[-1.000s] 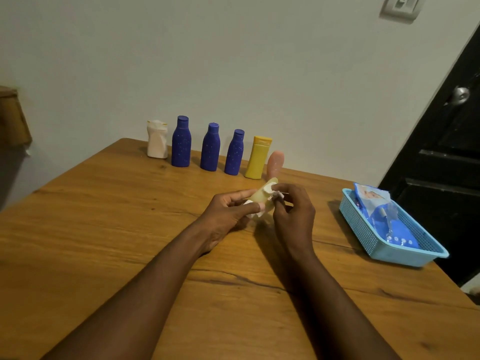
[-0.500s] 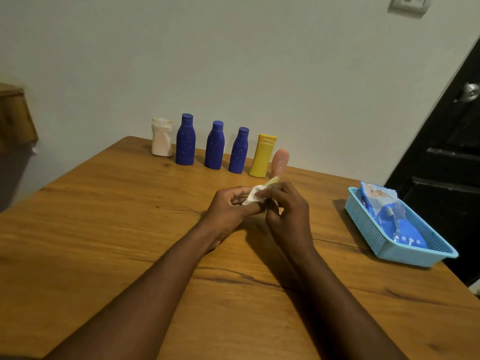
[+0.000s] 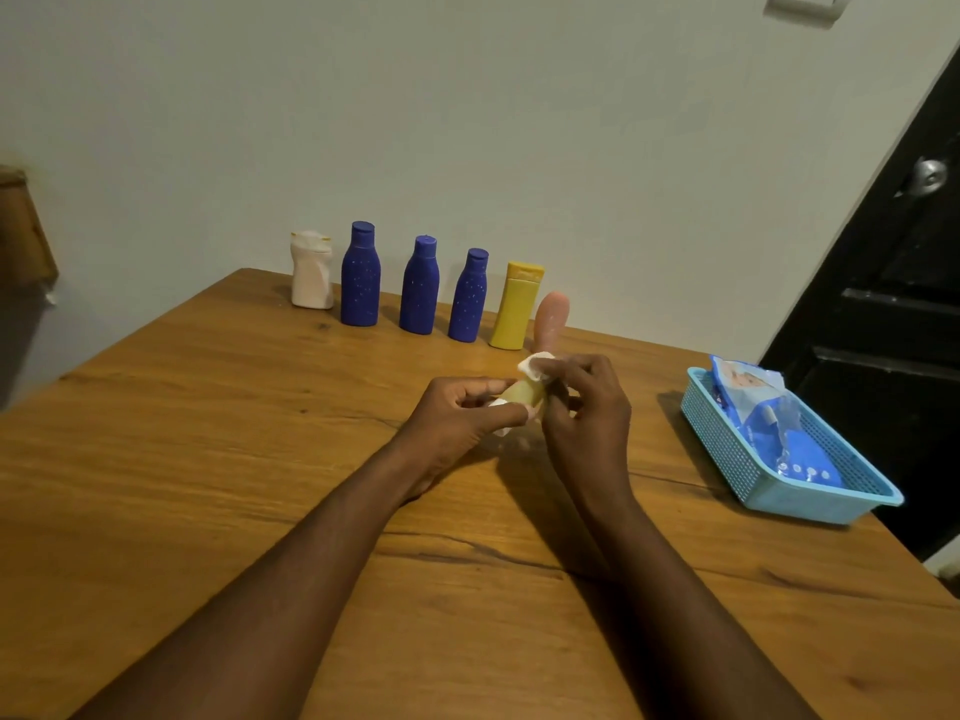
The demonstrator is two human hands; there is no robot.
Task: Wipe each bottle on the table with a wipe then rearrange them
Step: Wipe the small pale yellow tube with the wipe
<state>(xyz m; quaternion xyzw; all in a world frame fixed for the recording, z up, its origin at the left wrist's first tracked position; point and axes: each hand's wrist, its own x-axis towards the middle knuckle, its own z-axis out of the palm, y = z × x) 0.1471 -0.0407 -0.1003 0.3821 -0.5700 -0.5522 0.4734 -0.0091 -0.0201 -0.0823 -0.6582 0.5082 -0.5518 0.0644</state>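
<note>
Over the middle of the brown wooden table, the left hand curls its thumb and fingers round a small pale yellow-green plastic bottle, held tilted with its top towards the far right. The right hand pinches a crumpled white wipe against that upper end. Along the far edge stand, left to right, a squat white bottle, three dark blue bottles, a yellow flat-capped bottle and a rounded pink bottle. At the right, a light blue mesh basket holds a blue pack of wipes.
</note>
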